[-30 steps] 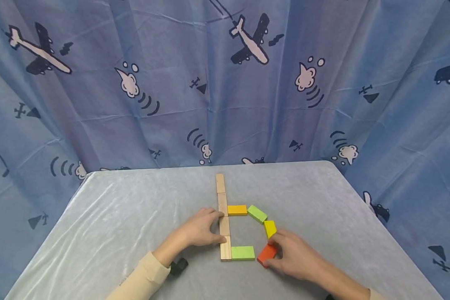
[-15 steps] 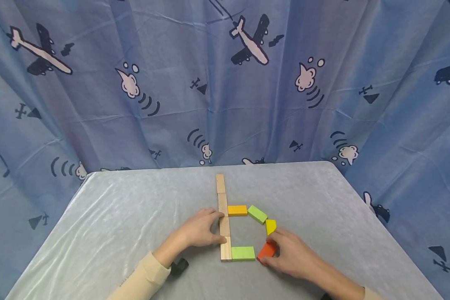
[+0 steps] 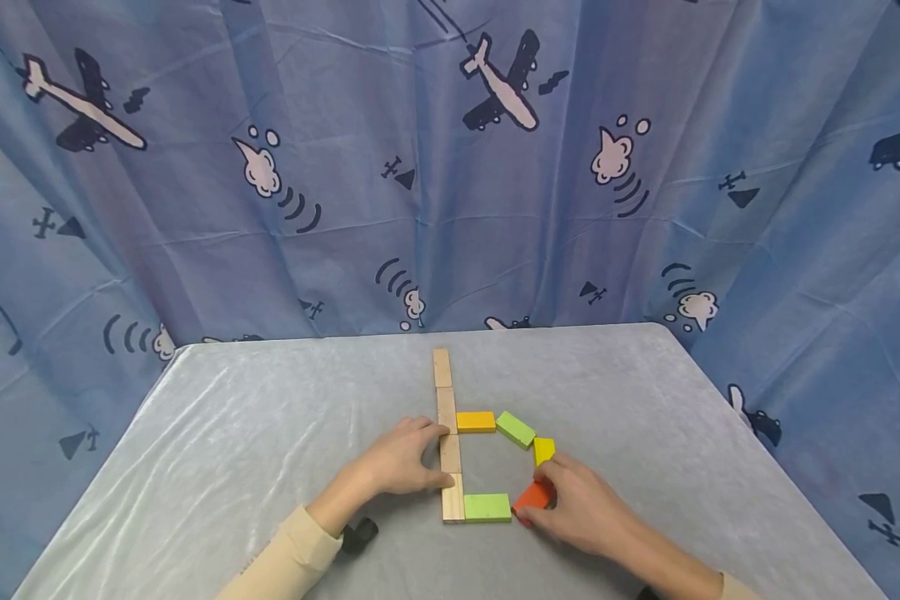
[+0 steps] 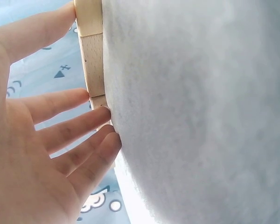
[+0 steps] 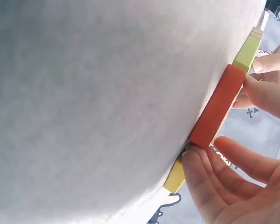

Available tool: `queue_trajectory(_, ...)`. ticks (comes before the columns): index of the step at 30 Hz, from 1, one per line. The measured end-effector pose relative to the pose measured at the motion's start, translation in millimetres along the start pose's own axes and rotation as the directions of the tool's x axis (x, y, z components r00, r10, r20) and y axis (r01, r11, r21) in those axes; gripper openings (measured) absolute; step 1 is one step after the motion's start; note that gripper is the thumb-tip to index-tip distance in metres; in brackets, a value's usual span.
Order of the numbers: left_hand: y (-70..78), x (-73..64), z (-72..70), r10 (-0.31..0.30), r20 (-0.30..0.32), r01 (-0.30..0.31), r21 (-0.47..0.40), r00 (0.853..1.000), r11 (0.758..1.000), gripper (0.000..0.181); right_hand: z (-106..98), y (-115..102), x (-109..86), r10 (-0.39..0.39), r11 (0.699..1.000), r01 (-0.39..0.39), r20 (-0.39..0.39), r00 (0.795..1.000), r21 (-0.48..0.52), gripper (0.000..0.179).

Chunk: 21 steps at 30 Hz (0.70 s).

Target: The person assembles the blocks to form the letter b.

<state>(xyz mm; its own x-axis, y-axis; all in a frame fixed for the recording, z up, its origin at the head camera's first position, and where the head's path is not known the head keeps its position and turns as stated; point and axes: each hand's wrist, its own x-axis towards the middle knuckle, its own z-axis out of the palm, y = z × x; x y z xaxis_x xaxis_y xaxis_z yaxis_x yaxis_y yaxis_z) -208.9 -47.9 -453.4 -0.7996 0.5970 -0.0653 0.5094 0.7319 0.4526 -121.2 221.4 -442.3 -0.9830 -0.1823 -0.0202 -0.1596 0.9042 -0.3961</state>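
In the head view, plain wooden blocks (image 3: 450, 454) lie end to end in a straight column. My left hand (image 3: 401, 457) touches the column's left side with thumb and fingertips, its fingers fairly straight in the left wrist view. A red block (image 3: 534, 496) is pinched lengthwise between the thumb and fingers of my right hand (image 3: 588, 508), which covers part of it. One end of the red block meets a light green block (image 3: 487, 507). Near its other end lies a yellow block (image 3: 543, 450), partly hidden by my right fingers.
An orange block (image 3: 476, 422) extends right from the column, followed by another light green block (image 3: 515, 429) at a slant. All lie on a pale cloth-covered table (image 3: 285, 400). Behind the table hangs a blue curtain (image 3: 345, 275) printed with airplanes.
My right hand has shifted the red block slightly up and left, closing its gap to the lower green block. The yellow block has moved a little right and up. My left hand stays put.
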Motion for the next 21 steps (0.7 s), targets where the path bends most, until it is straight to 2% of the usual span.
queue_trajectory(8,-1.0,0.6,-0.8,0.010,-0.001,-0.010,0.005,1.000,1.000,0.074,-6,8,-0.1,-0.013,0.999,0.014,-0.010,1.000,0.043,0.030)
queue_trajectory(16,-4.5,0.6,-2.6,0.019,-0.013,-0.019,-0.008,1.000,1.000,0.070,-9,13,1.1,-0.004,0.998,0.002,0.022,1.000,0.070,0.026)
queue_trajectory(21,-6.1,-1.7,-3.4,0.022,-0.030,-0.023,-0.044,0.999,0.999,0.065,-12,15,1.3,-0.010,0.996,0.009,0.003,1.000,0.090,0.022)
